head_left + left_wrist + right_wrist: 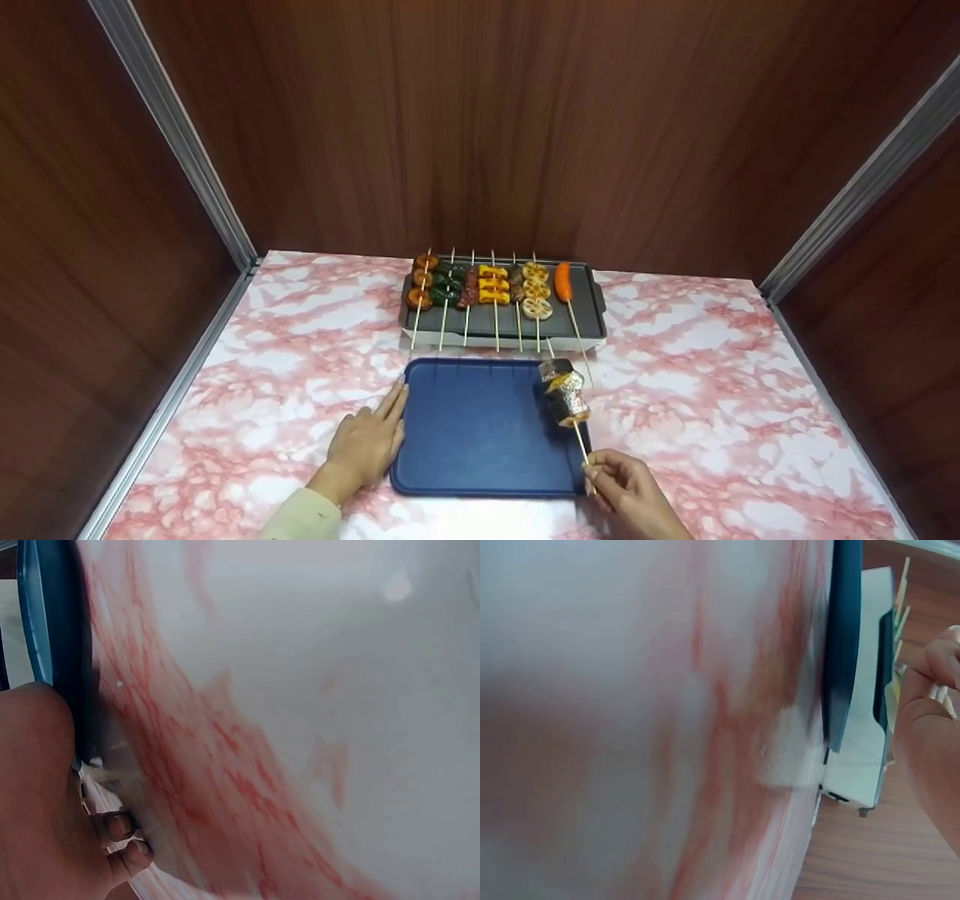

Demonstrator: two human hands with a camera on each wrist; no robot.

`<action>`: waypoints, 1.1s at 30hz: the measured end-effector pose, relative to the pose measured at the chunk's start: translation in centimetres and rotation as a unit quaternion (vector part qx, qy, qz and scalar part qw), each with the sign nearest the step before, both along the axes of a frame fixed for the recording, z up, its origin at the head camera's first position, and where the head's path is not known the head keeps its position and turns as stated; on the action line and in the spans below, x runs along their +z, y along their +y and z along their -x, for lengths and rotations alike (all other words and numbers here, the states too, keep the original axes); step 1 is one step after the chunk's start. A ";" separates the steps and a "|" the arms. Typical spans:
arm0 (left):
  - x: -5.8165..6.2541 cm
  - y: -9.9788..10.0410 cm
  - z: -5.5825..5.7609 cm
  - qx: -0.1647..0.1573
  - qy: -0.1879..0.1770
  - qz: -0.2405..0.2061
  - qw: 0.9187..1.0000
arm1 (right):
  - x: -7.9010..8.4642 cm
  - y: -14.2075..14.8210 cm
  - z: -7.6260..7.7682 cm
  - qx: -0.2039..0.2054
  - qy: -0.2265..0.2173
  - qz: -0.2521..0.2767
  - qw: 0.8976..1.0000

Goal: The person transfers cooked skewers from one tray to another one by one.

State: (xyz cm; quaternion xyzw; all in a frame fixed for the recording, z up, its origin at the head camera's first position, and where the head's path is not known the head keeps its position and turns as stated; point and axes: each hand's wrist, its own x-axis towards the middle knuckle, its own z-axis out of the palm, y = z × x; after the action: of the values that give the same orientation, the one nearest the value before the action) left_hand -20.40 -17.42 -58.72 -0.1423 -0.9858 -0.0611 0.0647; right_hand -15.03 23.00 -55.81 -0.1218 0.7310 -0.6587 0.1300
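Note:
My right hand (626,484) pinches the bare lower end of a wooden skewer threaded with dark, silvery-skinned chunks (566,394) that show yellow-orange edges. This skewer overlaps the right side of a blue tray (487,435) in the head view, its tip pointing at the grill. Along the tray's left edge lies my left hand (367,442), fingers extended and touching the rim. In the left wrist view that hand (45,795) is beside the tray's side wall (52,622). The right wrist view shows the right hand (930,705) raised above the table, its held food out of sight.
Behind the tray stands a flat grill (585,322) on a white base. Several skewers lie across it, among them lotus root slices (536,289), yellow pieces (493,285), green pieces (448,285) and a sausage (563,283). Brown wood-grain panels (480,127) enclose the marbled table (300,337).

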 end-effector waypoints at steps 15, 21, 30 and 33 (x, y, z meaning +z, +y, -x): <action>0.2 -0.1 0.0 -0.001 -0.030 0.005 1.000 | 0.1 1.0 -0.1 -0.006 -0.058 -0.030 0.998; 0.3 0.0 0.0 -0.001 -0.024 0.007 1.000 | -0.1 1.3 0.0 -0.036 -0.094 -0.061 0.993; 0.4 0.1 0.0 0.003 -0.021 0.001 1.000 | -0.2 0.7 -0.1 -0.042 -0.052 -0.134 0.989; 0.4 0.1 -0.1 0.002 -0.024 0.000 1.000 | 0.0 0.4 -0.1 -0.046 -0.028 -0.183 0.982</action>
State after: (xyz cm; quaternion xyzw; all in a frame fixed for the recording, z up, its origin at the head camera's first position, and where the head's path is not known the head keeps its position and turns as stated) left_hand -20.33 -17.35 -58.33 -0.1384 -0.9874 -0.0647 0.0410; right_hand -14.93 23.35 -55.77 -0.0436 0.8403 -0.5219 0.1398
